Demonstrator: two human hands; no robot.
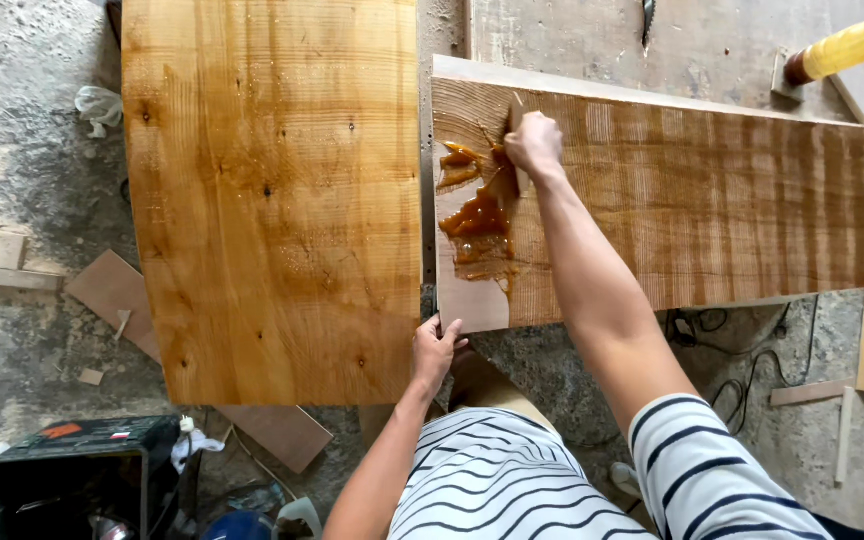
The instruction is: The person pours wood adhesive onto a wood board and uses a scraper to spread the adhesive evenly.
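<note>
My right hand (535, 143) is out at arm's length on the long bare board (672, 215), closed around a small flat spreader (518, 150) whose pale edge pokes out above and below my fist. I cannot make out what it is made of. Under and just left of it lies a puddle of amber finish (477, 215), thick and glossy, with streaks running down toward the near edge of the board.

My left hand (435, 350) rests at the near left corner of that same board, fingers spread and curled over the edge, holding nothing but the wood itself.

As I judge it, the wide slab (272, 190) to the left is done: it is a deep, even honey colour with a wet sheen over its whole face. The long board is barely begun. Only the patch around the puddle at its left end is dark and wet; the near left corner is still pale, and all the rippled grain stretching off to the right is dry and dull. So nearly the full length of this board is left to cover.

Far right, a yellow handle (852, 45) lies beyond the board. On the dusty floor (22, 150) near me are wood offcuts (112, 290), a dark open toolbox (77, 470) at the near left, and black cables (742, 370) at the near right.
</note>
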